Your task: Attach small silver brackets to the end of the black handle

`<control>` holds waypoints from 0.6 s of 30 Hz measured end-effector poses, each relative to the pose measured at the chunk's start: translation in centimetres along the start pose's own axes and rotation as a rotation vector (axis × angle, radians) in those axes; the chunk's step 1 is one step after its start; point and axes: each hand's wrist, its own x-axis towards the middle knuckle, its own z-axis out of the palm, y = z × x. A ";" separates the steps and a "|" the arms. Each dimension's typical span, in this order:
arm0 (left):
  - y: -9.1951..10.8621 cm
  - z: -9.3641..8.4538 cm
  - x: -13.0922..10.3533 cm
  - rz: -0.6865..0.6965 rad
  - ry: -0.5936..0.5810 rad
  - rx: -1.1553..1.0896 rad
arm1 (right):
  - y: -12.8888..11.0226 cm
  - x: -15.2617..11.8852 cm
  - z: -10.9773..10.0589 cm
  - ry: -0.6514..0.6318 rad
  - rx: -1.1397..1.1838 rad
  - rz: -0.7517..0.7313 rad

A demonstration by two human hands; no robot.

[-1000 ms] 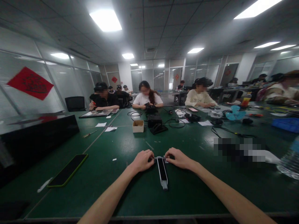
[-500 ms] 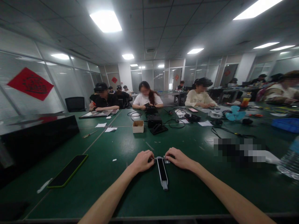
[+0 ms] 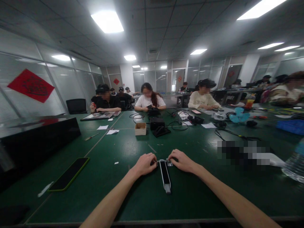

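Note:
A slim device with a black face, a pale rim and a grey end (image 3: 165, 176) lies on the green table (image 3: 190, 202), pointing toward me. At its far left corner is my left hand (image 3: 145, 163), its fingers curled together on a small metal part that they mostly cover. On the other side, my right hand (image 3: 181, 161) pinches a small silvery metal piece (image 3: 169, 163) beside the device's far right corner. Both hands rest low at the table surface.
A phone with a green edge (image 3: 69, 174) lies to the left. Further off stand a small cardboard box (image 3: 140, 129) and a black device (image 3: 157, 124). Cables, a blue fan (image 3: 239, 115), a blue tray (image 3: 291, 126) and a clear bottle (image 3: 295, 161) are right. People sit across the table.
My right hand has shifted very slightly, its knuckles a touch higher. The left hand and the slim device look the same.

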 end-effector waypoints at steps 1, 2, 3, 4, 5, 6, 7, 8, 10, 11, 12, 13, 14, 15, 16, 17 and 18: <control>0.0 0.0 0.0 0.001 -0.004 0.003 | 0.0 0.0 0.0 0.014 0.001 0.005; 0.1 -0.1 0.0 0.002 -0.005 0.002 | 0.0 0.0 0.0 0.026 0.005 0.006; 0.1 -0.2 0.0 0.003 -0.006 -0.001 | -0.1 0.0 -0.1 0.033 0.009 0.002; 0.2 -0.2 -0.1 0.002 -0.007 -0.005 | -0.1 0.0 -0.1 0.035 0.011 -0.002; 0.2 -0.3 -0.1 0.001 -0.008 -0.009 | -0.1 0.0 -0.1 0.031 0.009 -0.007; 0.3 -0.4 -0.1 -0.002 -0.010 -0.011 | -0.2 0.0 -0.1 0.025 0.006 -0.010; 0.3 -0.5 -0.1 -0.004 -0.011 -0.013 | -0.2 0.0 -0.1 0.015 0.002 -0.010; 0.3 -0.5 -0.1 -0.006 -0.013 -0.015 | -0.2 0.0 -0.1 0.008 -0.002 -0.004; 0.3 -0.5 -0.1 -0.005 -0.015 -0.018 | -0.1 0.0 -0.1 0.008 -0.003 0.012; 0.3 -0.5 -0.1 -0.004 -0.014 -0.020 | -0.1 -0.1 -0.1 0.015 -0.002 0.018; 0.3 -0.4 -0.1 -0.003 -0.013 -0.023 | -0.1 -0.1 -0.1 0.023 0.000 0.019; 0.2 -0.4 -0.1 -0.002 -0.012 -0.026 | -0.1 -0.1 0.0 0.028 0.002 0.016; 0.2 -0.4 -0.1 -0.002 -0.013 -0.028 | -0.1 -0.1 0.0 0.029 0.005 0.011; 0.2 -0.4 -0.1 -0.003 -0.015 -0.029 | 0.0 -0.1 0.0 0.023 0.006 0.005; 0.2 -0.4 -0.1 -0.005 -0.019 -0.030 | 0.0 -0.1 0.0 0.013 0.005 0.001; 0.2 -0.4 -0.1 -0.007 -0.022 -0.030 | 0.1 -0.1 0.0 0.006 0.000 0.000; 0.3 -0.4 -0.1 -0.009 -0.024 -0.029 | 0.2 0.0 0.0 0.006 -0.009 0.001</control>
